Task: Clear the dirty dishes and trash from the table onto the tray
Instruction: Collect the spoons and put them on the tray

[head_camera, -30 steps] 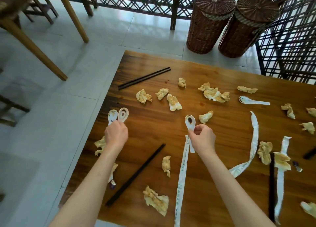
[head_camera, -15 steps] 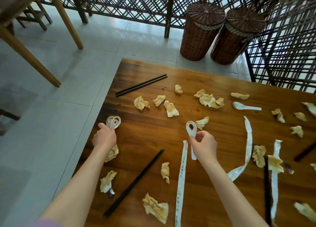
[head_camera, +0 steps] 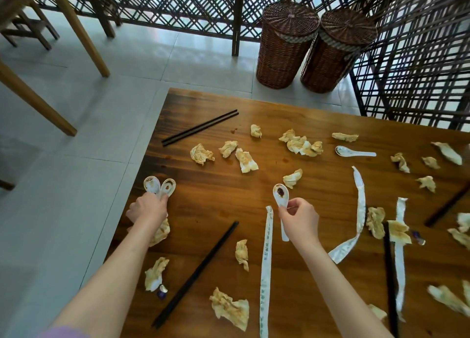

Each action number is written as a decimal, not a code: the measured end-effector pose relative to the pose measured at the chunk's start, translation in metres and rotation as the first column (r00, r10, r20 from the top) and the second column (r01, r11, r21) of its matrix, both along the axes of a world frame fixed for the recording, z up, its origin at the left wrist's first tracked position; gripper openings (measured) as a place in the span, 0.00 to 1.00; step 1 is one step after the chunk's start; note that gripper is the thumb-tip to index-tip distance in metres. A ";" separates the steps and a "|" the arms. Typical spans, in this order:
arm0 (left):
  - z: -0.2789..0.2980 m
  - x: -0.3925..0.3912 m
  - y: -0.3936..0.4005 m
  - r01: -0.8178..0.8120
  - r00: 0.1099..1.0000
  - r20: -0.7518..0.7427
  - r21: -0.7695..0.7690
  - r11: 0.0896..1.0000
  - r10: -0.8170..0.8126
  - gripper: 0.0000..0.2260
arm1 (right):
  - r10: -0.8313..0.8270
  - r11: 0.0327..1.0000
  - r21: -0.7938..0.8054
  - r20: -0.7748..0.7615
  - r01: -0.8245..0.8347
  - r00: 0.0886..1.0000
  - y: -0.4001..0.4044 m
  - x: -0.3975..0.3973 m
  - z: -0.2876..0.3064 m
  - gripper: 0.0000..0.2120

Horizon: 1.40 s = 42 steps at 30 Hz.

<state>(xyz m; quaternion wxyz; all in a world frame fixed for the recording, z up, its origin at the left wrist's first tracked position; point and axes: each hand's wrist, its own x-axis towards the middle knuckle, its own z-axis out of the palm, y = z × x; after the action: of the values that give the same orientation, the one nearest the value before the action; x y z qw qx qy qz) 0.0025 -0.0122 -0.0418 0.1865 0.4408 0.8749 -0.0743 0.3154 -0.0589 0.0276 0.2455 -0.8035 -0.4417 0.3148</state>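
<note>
My left hand grips two dirty white spoons by their handles, bowls fanned upward, near the left edge of the wooden table. A third stained white spoon is pinched in my right hand over the table's middle. Another white spoon lies further back on the right. Several crumpled stained napkins lie scattered about, along with black chopsticks and long white paper chopstick sleeves. No tray is in view.
More chopsticks lie near the front, and another pair at the right. Two wicker baskets stand on the tiled floor behind the table by a lattice screen. Wooden chair legs stand at the far left.
My left hand dipped toward the table edge with the two spoons overlapped, and now holds them fanned apart again. My right hand keeps its spoon in about the same place.
</note>
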 end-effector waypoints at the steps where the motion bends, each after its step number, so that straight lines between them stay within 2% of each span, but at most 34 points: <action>1: 0.000 0.001 0.001 0.007 1.000 0.002 0.003 1.000 -0.007 0.23 | -0.001 1.000 -0.001 0.000 0.001 1.000 0.000 0.001 0.000 0.05; 8: 0.001 0.012 0.006 -0.056 0.993 0.107 0.049 0.997 0.050 0.15 | -0.024 1.000 -0.001 -0.007 0.024 1.000 -0.001 0.007 0.003 0.05; 17: -0.004 0.016 0.011 -0.037 0.994 0.107 0.049 0.998 0.031 0.13 | -0.062 0.998 -0.010 -0.020 0.062 0.998 -0.003 0.018 0.003 0.05; 26: -0.004 0.035 0.015 -0.047 0.977 0.211 0.200 0.979 0.004 0.13 | -0.119 0.993 -0.007 -0.011 0.119 0.993 -0.005 0.045 0.006 0.05; 35: 0.020 0.115 0.007 0.013 0.928 0.355 0.267 0.964 -0.110 0.14 | -0.094 0.995 0.024 -0.027 0.095 0.995 -0.008 0.090 0.001 0.06; 42: 0.031 0.221 -0.011 -0.032 0.879 0.468 0.254 0.967 -0.094 0.20 | -0.023 1.000 0.013 -0.009 0.023 1.000 -0.001 0.162 -0.011 0.02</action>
<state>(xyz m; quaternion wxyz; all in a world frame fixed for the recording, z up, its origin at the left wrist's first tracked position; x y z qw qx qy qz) 0.2230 -0.0236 -0.0106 0.3366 0.4798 0.7970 0.1459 0.4769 -0.0598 0.0169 0.2563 -0.8054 -0.4335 0.3127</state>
